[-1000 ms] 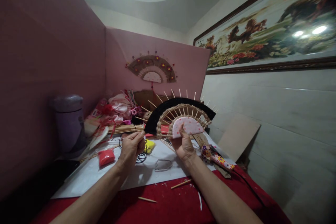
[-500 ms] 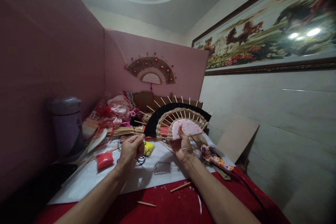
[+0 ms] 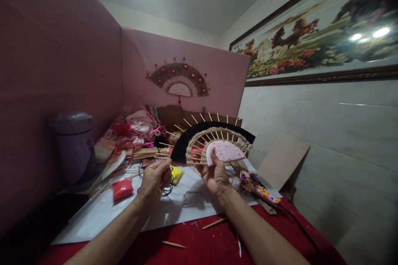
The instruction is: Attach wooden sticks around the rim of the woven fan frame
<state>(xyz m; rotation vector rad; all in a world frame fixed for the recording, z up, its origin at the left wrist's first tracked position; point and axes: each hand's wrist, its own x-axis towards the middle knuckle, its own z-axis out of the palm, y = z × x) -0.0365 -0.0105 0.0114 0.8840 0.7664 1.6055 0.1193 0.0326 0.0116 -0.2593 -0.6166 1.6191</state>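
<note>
My right hand (image 3: 215, 174) grips a half-round handmade fan (image 3: 213, 126) near its bottom, thumb on the pink dotted cloth (image 3: 226, 151) and the other fingers behind. Around that cloth runs a woven straw arc, then a black band (image 3: 180, 145), with thin wooden sticks jutting past the outer edge. My left hand (image 3: 155, 176) is closed in a pinch at the lower left corner of the black band. Its fingertips hide the exact spot they hold. Below that hand, black cord (image 3: 168, 191) lies in loops beside a yellow packet (image 3: 176, 175).
A red packet (image 3: 122, 189) and a purple container (image 3: 74, 149) stand left. A flower-patterned glue gun (image 3: 259, 190) with a cable lies right. Loose sticks (image 3: 173, 244) rest on the red cloth (image 3: 192, 252). A finished fan (image 3: 180, 78) hangs on the pink panel (image 3: 217, 74).
The fan has shifted slightly right and down at its right side, with my right hand. My left hand stays pinched at the corner. The camera view has moved a little.
</note>
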